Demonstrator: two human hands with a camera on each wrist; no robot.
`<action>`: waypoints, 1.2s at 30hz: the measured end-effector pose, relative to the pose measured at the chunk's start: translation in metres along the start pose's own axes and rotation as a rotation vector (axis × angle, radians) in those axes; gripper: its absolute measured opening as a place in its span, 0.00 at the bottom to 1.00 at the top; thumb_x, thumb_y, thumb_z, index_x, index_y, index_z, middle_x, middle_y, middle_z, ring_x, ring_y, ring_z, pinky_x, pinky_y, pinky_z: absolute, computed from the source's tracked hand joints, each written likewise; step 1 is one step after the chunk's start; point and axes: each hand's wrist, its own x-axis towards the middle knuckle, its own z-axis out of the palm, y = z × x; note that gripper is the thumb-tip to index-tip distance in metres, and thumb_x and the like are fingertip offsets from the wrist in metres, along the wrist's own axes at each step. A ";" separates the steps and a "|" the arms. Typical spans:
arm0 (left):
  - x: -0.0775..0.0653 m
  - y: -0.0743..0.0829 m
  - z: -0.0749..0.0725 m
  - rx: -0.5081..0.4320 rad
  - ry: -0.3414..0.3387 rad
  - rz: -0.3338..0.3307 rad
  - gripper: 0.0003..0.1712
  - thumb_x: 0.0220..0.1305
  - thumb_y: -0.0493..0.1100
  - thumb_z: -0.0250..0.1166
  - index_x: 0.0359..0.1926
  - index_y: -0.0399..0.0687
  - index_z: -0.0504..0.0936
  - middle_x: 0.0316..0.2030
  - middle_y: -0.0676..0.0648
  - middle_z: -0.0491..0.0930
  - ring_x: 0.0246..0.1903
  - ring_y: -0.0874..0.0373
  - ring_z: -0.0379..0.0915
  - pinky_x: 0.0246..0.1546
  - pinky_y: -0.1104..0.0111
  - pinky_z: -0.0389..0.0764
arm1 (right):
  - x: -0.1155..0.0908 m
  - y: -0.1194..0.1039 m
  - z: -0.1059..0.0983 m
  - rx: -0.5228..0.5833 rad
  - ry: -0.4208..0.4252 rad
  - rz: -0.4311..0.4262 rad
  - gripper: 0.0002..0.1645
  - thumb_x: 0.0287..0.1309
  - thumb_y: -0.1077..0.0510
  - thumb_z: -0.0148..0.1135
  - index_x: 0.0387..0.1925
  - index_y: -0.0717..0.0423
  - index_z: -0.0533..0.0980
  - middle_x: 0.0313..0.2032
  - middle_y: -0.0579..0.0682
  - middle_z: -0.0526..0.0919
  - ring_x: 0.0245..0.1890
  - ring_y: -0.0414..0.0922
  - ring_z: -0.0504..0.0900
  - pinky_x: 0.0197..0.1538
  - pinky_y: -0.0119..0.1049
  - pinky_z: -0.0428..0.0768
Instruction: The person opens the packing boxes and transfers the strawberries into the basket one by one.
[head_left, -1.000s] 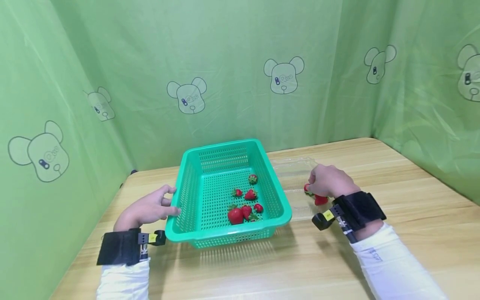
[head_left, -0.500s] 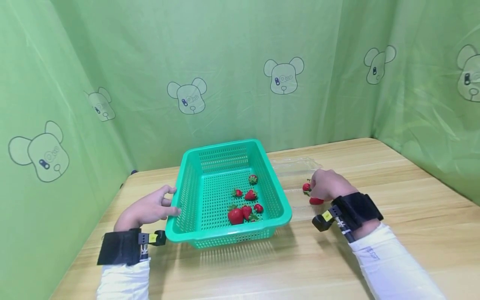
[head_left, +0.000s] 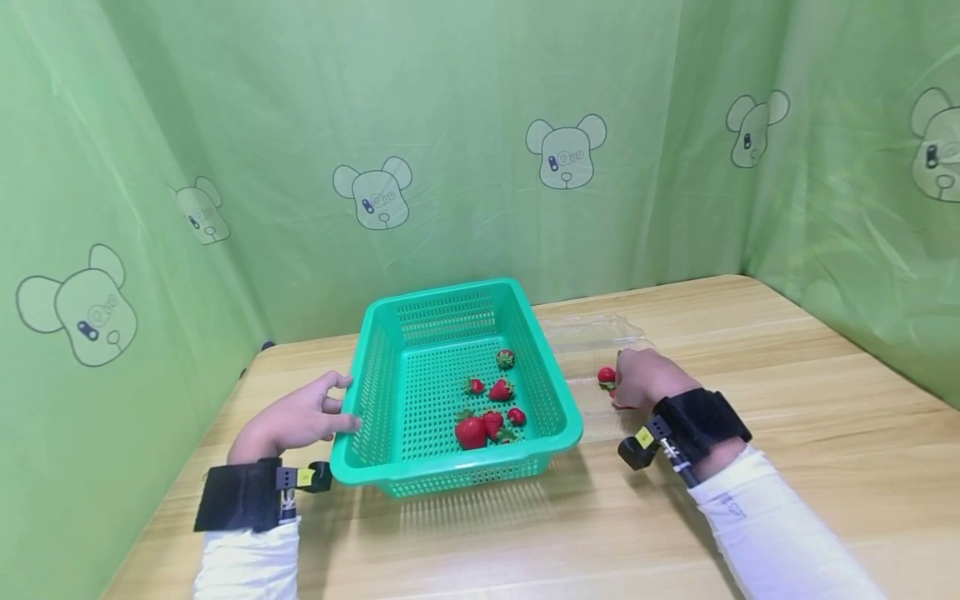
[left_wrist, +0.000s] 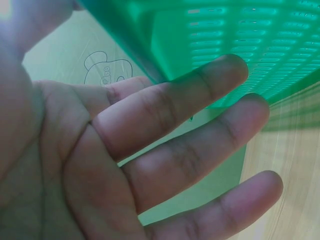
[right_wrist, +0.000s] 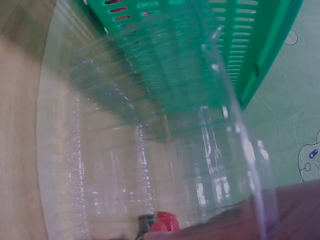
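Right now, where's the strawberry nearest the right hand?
In the head view, the strawberry sits in the clear plastic tray, right of the green basket, at the fingertips of the right hand.

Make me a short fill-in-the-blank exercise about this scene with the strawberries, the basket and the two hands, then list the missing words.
1. The basket that holds six strawberries is ____ in colour.
2. The left hand rests against the basket's ____ side.
3. The right hand reaches into a clear ____ tray beside the basket.
4. The strawberry at the right hand's fingertips lies ____ the basket.

Missing words: green; left; plastic; outside
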 end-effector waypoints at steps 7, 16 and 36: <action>0.000 0.000 0.000 -0.022 -0.005 0.002 0.36 0.59 0.38 0.62 0.62 0.29 0.54 0.54 0.24 0.73 0.50 0.39 0.76 0.50 0.46 0.77 | -0.001 -0.001 0.001 0.070 -0.001 0.012 0.07 0.44 0.64 0.67 0.20 0.59 0.76 0.22 0.52 0.77 0.21 0.46 0.72 0.21 0.32 0.67; -0.001 -0.001 0.001 -0.023 -0.005 0.008 0.36 0.59 0.38 0.62 0.62 0.29 0.53 0.55 0.24 0.73 0.51 0.39 0.75 0.50 0.46 0.77 | -0.001 -0.003 0.000 0.093 -0.011 0.024 0.07 0.46 0.62 0.67 0.20 0.58 0.76 0.21 0.51 0.77 0.21 0.44 0.72 0.22 0.32 0.68; 0.000 -0.001 0.001 0.001 0.004 0.007 0.35 0.59 0.39 0.63 0.61 0.30 0.55 0.55 0.24 0.72 0.52 0.38 0.74 0.50 0.45 0.76 | 0.005 -0.003 -0.001 0.115 0.131 -0.051 0.09 0.52 0.57 0.64 0.22 0.58 0.78 0.20 0.49 0.79 0.22 0.46 0.74 0.24 0.34 0.70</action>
